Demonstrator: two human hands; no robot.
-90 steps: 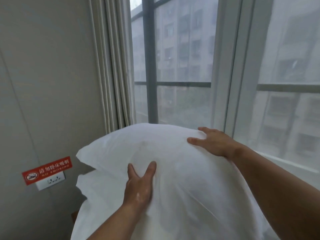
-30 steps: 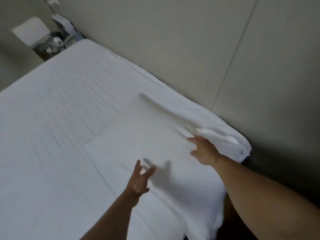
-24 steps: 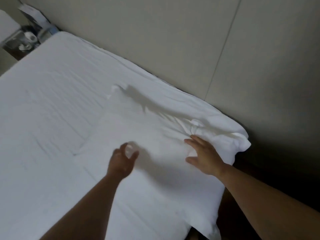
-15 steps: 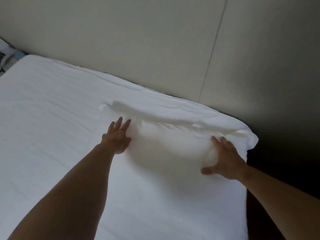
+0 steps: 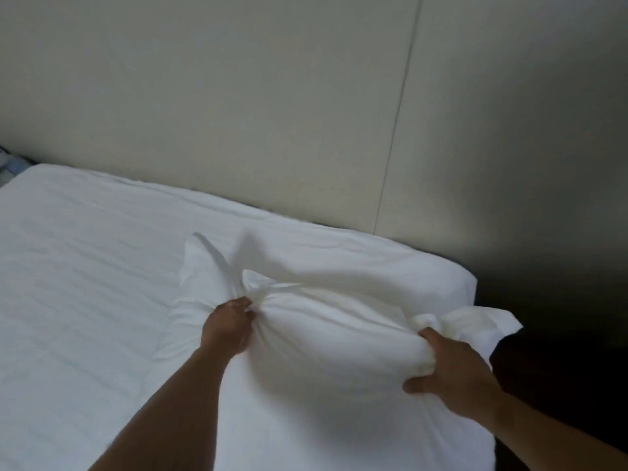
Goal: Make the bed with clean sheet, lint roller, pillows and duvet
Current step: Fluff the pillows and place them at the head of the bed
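Note:
A white pillow (image 5: 333, 328) lies at the head of the bed, near the bed's right corner, on the white sheet (image 5: 85, 283). My left hand (image 5: 227, 328) grips a bunched fold of the pillow's left end, with the loose flap of the case sticking up beyond it. My right hand (image 5: 452, 372) grips the pillow's right end, fingers dug into the fabric and thumb below. The pillow bulges between the two hands. No duvet or lint roller is in view.
A beige padded wall (image 5: 272, 113) with a vertical seam runs along the head of the bed. Dark floor (image 5: 560, 334) lies past the bed's right edge. A bit of a nightstand (image 5: 8, 163) shows at the far left.
Half a second ago both hands lay flat on the pillow's ends. Now their fingers have closed on the fabric, bunching it, and the pillow has lifted and puffed up between them.

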